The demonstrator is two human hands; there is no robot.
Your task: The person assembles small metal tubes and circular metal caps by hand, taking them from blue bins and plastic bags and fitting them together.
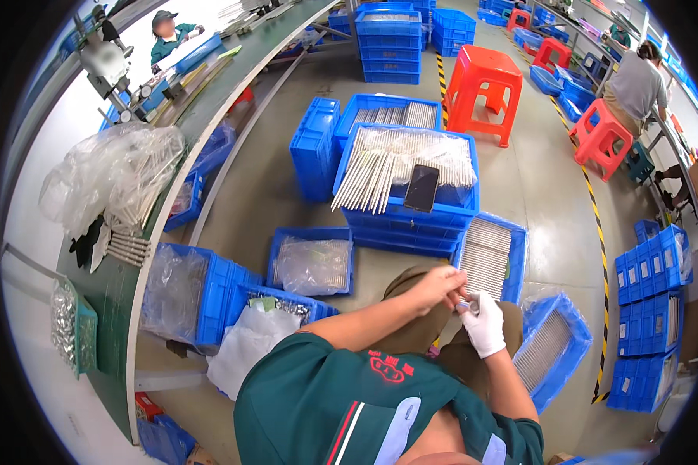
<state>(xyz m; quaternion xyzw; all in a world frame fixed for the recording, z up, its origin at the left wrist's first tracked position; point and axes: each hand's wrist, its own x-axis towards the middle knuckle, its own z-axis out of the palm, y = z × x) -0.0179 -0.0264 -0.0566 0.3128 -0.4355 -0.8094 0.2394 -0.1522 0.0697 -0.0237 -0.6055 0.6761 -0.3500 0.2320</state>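
Observation:
My bare left hand (437, 290) and my right hand (485, 324), in a white glove, meet above my lap. Both have their fingers closed in a pinch around something small that I cannot make out. Just past them a blue crate (519, 267) holds rows of thin metal rods (485, 252). Another blue crate (575, 335) of rods, lined with clear plastic, leans to the right of my gloved hand. In front, a stack of blue crates (407, 236) carries a pile of loose rods (368, 174) and a black phone (422, 188) on top.
To the left runs a green workbench (105, 310) with bagged rods (136, 167) and a dial-gauge stand (108, 70). Blue crates (314, 263) stand beneath and beside it. Red stools (485, 89) are farther off. Two co-workers (636, 89) (171, 39) sit at other benches.

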